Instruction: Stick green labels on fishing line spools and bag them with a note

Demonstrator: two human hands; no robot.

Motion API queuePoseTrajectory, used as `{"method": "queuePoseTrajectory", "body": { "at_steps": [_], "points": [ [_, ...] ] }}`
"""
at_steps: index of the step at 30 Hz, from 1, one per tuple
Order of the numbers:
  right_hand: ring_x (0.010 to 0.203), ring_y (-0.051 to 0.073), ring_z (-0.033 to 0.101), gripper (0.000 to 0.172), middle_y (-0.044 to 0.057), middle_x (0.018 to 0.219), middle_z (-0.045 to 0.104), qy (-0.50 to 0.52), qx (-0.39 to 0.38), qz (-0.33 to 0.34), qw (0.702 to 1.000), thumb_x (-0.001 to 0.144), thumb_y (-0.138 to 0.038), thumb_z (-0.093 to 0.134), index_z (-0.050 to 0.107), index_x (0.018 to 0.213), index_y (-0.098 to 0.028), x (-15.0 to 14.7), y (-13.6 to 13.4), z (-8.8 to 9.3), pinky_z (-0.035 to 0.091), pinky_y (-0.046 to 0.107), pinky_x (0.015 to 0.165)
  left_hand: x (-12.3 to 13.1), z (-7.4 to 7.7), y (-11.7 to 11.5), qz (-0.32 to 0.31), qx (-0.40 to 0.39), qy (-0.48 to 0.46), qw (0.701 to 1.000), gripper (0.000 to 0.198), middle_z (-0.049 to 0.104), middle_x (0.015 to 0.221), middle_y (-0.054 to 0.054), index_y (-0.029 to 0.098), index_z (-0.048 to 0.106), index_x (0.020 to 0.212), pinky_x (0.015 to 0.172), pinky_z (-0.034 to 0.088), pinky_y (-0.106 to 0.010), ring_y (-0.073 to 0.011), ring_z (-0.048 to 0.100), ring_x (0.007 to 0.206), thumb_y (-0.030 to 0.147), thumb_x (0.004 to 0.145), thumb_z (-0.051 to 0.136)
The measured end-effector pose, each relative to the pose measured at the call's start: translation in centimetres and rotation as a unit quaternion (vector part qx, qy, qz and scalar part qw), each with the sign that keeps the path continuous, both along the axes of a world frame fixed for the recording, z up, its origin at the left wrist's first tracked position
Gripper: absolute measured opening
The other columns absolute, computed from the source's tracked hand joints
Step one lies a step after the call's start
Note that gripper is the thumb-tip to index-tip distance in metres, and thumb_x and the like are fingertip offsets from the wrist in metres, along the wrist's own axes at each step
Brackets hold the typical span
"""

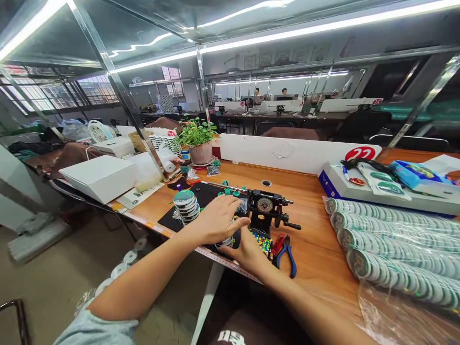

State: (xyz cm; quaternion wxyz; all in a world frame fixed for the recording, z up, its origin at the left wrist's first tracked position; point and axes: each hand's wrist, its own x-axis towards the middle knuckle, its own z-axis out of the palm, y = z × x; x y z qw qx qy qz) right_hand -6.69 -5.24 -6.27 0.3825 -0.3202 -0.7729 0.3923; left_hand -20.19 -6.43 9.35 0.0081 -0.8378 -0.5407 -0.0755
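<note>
Both of my hands close around a short stack of white spools (223,243) at the table's front edge, which they mostly cover. My left hand (220,218) curves over its top and far side, fingers extended. My right hand (248,249) grips it from the right between thumb and fingers. Just left stands another stack of spools (186,206) with a green top label, on a black mat (168,219). Beyond my hands sits a black winding device (266,206) with a round dial and a side crank. Colourful beads (264,243) lie beside my right hand.
Blue-handled pliers (287,258) and a red tool (278,245) lie right of the beads. Plastic-wrapped rows of spools (402,254) fill the right side. A potted plant (200,152) and a white partition (266,154) stand behind. A white box (98,177) sits left.
</note>
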Motion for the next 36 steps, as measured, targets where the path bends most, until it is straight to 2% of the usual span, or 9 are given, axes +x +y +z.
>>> {"method": "queuePoseTrajectory", "body": {
  "at_steps": [4,9,12,15,18,22,27,31,36],
  "points": [
    [0.140,0.034,0.045,0.093,0.025,0.146,0.047,0.012,-0.012,-0.002,1.000,0.073,-0.034,0.081,0.032,0.148,-0.009,-1.2,-0.2,-0.6,0.037,0.050,0.117,0.0,-1.2,-0.1,0.018,0.006,-0.021,1.000,0.079,0.053,0.147,-0.021,0.004,0.054,0.142,0.122,0.027,-0.048,-0.0315,0.045,0.142,0.065,0.103,0.022],
    [0.133,0.035,0.048,0.089,0.022,0.136,0.052,0.020,-0.025,-0.005,0.999,0.072,-0.033,0.081,0.036,0.145,-0.010,-1.9,-0.4,-0.4,0.040,0.053,0.112,-0.2,0.5,0.0,0.019,-0.067,-0.099,0.993,0.073,0.040,0.159,-0.016,0.010,0.037,0.157,0.127,0.011,-0.050,-0.0270,0.033,0.151,0.060,0.105,0.022],
    [0.131,0.032,0.050,0.083,0.019,0.139,0.052,0.034,-0.032,-0.010,0.999,0.074,-0.030,0.078,0.037,0.144,-0.012,-2.1,-0.6,0.1,0.042,0.051,0.110,-0.9,1.6,-0.1,0.034,-0.074,-0.196,0.977,0.065,0.040,0.160,-0.011,0.016,0.034,0.158,0.126,0.021,-0.042,-0.0224,0.035,0.150,0.054,0.106,0.027],
    [0.129,0.032,0.050,0.080,0.019,0.138,0.052,0.037,-0.044,-0.012,0.998,0.076,-0.031,0.076,0.038,0.143,-0.011,-2.1,-0.7,0.4,0.042,0.050,0.110,-2.0,1.9,0.0,0.073,-0.013,-0.246,0.967,0.052,0.056,0.147,-0.010,0.015,0.051,0.147,0.119,0.035,-0.035,-0.0209,0.050,0.138,0.043,0.104,0.038],
    [0.127,0.031,0.051,0.077,0.018,0.135,0.054,0.037,-0.060,-0.008,0.998,0.077,-0.032,0.074,0.039,0.143,-0.011,-2.0,-0.8,0.5,0.042,0.050,0.108,-2.9,1.3,0.0,0.106,-0.004,-0.242,0.964,0.044,0.065,0.135,-0.009,0.013,0.061,0.134,0.114,0.040,-0.034,-0.0215,0.058,0.127,0.038,0.101,0.045],
    [0.126,0.030,0.052,0.075,0.017,0.135,0.055,0.056,-0.069,0.001,0.996,0.077,-0.029,0.073,0.039,0.142,-0.013,-1.9,-0.9,0.7,0.043,0.048,0.107,-3.2,0.0,-0.6,0.131,-0.052,-0.285,0.948,0.045,0.066,0.133,-0.008,0.015,0.061,0.133,0.110,0.042,-0.035,-0.0226,0.060,0.124,0.043,0.101,0.047],
    [0.124,0.029,0.055,0.072,0.014,0.135,0.057,0.050,-0.047,-0.015,0.998,0.078,-0.028,0.072,0.040,0.142,-0.016,-0.8,-0.7,2.4,0.044,0.045,0.106,-2.6,-0.9,-0.7,0.165,-0.057,-0.400,0.900,0.055,0.066,0.130,-0.009,0.016,0.057,0.137,0.104,0.046,-0.035,-0.0234,0.063,0.117,0.054,0.097,0.052],
    [0.124,0.031,0.056,0.072,0.012,0.136,0.058,0.028,-0.029,-0.042,0.998,0.077,-0.028,0.073,0.042,0.141,-0.018,0.9,-0.4,4.6,0.045,0.047,0.105,-0.8,-0.8,-0.3,0.171,-0.080,-0.555,0.810,0.065,0.068,0.124,-0.012,0.011,0.058,0.132,0.100,0.048,-0.035,-0.0242,0.064,0.111,0.061,0.090,0.058],
    [0.125,0.029,0.058,0.069,0.012,0.139,0.057,0.064,-0.015,-0.048,0.997,0.080,-0.025,0.073,0.042,0.142,-0.020,3.4,-0.7,6.4,0.047,0.044,0.106,2.5,0.3,-0.9,0.145,-0.144,-0.673,0.710,0.059,0.072,0.114,-0.011,0.012,0.067,0.110,0.097,0.052,-0.037,-0.0285,0.065,0.112,0.065,0.083,0.064]
  ]
}}
